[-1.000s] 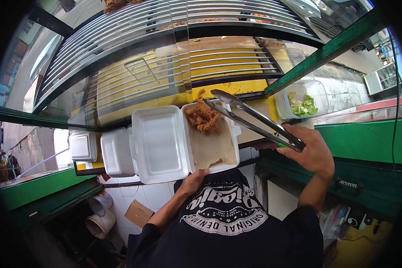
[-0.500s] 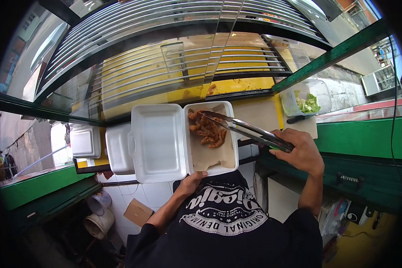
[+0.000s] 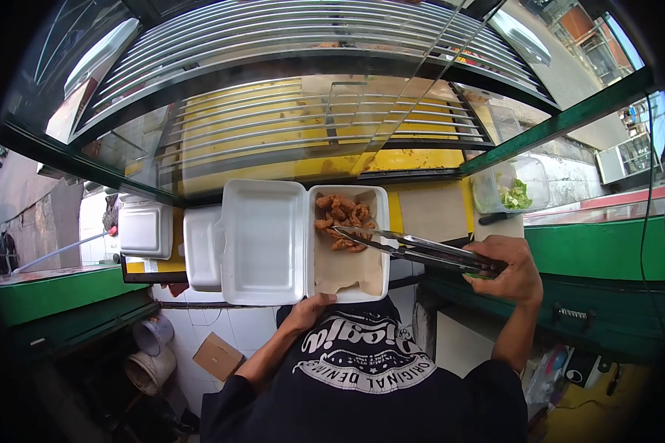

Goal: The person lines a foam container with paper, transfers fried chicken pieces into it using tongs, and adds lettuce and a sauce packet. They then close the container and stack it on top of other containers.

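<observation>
An open white foam box lies in front of me, its lid half to the left. Brown paper lines its right half, and fried pieces are heaped at the far end of that half. My right hand is closed around metal tongs, whose tips touch the lower part of the heap. My left hand grips the near edge of the box, close to its middle fold.
Closed foam boxes stand at the left. Behind is a glass and slatted case with a yellow base. A clear tub of lettuce and a brown sheet are at the right. A bucket stands below left.
The tong tips have moved down and back from the top of the heap to its lower edge. The pieces now sit more bunched at the far end.
</observation>
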`<action>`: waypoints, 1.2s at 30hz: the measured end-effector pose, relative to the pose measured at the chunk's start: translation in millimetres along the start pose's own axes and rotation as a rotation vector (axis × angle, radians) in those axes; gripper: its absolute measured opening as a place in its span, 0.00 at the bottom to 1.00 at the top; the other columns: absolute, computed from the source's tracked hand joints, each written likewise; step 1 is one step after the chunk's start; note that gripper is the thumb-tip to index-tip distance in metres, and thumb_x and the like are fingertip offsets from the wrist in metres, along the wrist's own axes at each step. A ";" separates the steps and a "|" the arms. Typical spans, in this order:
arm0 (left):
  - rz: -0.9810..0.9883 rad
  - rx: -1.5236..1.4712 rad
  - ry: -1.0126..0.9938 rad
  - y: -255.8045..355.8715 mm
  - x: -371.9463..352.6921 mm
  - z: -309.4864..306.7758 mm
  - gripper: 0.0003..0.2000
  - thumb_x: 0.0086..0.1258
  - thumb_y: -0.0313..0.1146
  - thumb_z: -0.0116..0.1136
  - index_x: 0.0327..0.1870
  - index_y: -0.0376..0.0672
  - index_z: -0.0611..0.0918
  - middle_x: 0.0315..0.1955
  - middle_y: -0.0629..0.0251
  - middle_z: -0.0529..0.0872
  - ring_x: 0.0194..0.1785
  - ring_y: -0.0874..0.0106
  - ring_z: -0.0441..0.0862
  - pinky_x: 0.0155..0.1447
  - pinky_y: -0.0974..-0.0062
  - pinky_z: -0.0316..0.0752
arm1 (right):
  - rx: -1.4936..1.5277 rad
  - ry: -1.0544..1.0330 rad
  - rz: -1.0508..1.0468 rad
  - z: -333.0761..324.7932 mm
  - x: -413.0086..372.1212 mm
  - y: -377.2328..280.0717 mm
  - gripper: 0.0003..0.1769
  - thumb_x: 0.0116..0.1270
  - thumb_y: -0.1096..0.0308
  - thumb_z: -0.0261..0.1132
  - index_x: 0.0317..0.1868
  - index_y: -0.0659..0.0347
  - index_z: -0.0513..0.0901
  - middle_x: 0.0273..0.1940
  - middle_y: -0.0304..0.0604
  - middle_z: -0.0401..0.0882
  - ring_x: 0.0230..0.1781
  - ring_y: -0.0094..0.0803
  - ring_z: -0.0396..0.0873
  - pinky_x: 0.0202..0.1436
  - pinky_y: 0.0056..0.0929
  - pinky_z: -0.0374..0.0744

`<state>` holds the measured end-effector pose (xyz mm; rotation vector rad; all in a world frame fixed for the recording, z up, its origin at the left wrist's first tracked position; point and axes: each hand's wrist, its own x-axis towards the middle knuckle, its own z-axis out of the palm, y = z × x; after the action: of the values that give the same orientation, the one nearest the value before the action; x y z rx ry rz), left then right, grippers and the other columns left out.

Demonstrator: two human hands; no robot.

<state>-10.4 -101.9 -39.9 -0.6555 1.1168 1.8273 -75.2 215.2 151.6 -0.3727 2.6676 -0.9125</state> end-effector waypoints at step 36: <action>0.217 -0.241 0.052 -89.5 91.4 50.7 0.20 0.55 0.37 0.51 0.46 0.33 0.76 0.34 0.56 0.80 0.36 0.65 0.76 0.43 0.73 0.71 | -0.529 0.544 -1.450 -4.2 181.3 -59.8 0.28 0.58 0.44 0.65 0.47 0.58 0.70 0.37 0.41 0.79 0.43 0.35 0.81 0.58 0.33 0.76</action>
<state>24.3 -0.5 -126.2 -0.7477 1.0437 2.1646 -235.2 111.1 157.3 -2.6870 2.7461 -0.5209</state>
